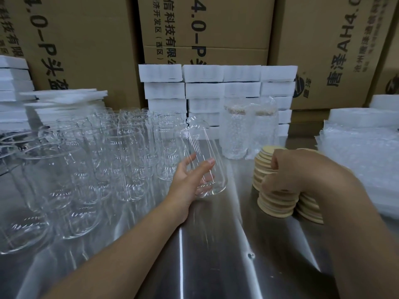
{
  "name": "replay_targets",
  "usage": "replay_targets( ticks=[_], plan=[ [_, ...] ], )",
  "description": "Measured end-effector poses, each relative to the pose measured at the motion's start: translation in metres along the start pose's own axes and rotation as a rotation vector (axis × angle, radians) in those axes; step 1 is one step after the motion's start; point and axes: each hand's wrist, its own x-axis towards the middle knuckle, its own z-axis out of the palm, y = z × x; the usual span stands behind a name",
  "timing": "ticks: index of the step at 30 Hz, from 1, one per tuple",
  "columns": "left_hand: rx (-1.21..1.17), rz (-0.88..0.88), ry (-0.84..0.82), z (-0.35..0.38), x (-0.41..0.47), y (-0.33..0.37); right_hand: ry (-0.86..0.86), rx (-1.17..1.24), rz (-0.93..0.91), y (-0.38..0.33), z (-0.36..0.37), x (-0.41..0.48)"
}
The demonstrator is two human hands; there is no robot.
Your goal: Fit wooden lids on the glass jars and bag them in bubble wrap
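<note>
Glass jar [203, 152]: clear, tilted over steel table [216, 266], just right of massed empty jars [108, 158], clasped round lower body by left hand [190, 180]. Likely light, rigid, slick, breakable; best taken round the belly, never by the rim. Wooden lids [276, 203]: stacked just right, topmost pinched by curled right hand [287, 169]; probably stiff, light, easily gripped edgewise.

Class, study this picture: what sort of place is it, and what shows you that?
Probably a packing bench in a warehouse or small factory: printed cardboard cartons stacked behind, rows of identical glass jars on a steel table, and piles of wooden lids and bubble wrap.
</note>
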Motion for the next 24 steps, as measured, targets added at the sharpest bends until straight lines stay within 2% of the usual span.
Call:
replay_targets(
  ticks=[7, 9, 11, 14, 17, 21, 24],
  plan=[
    [0.050, 0.013, -0.014, 0.003, -0.006, 0.003, -0.040, 0.083, -0.002, -0.002, 0.004, 0.003],
    [0.071, 0.035, -0.015, 0.005, -0.007, 0.004, -0.024, 0.181, -0.033, -0.003, 0.004, 0.005],
    [0.081, 0.056, -0.017, 0.005, -0.006, 0.002, 0.023, 0.375, -0.072, -0.006, 0.004, 0.008],
    [0.100, 0.072, -0.016, 0.003, -0.005, 0.001, 0.160, 0.717, -0.135, -0.015, 0.009, 0.015],
    [0.179, 0.080, -0.013, 0.001, -0.004, 0.000, 0.376, 0.984, -0.183, -0.022, 0.015, 0.021],
    [0.275, 0.100, -0.032, 0.000, -0.005, -0.001, 0.621, 1.173, -0.221, -0.026, 0.018, 0.022],
    [0.360, 0.133, -0.061, 0.001, -0.005, -0.004, 0.733, 1.284, -0.261, -0.029, 0.018, 0.020]
  ],
)
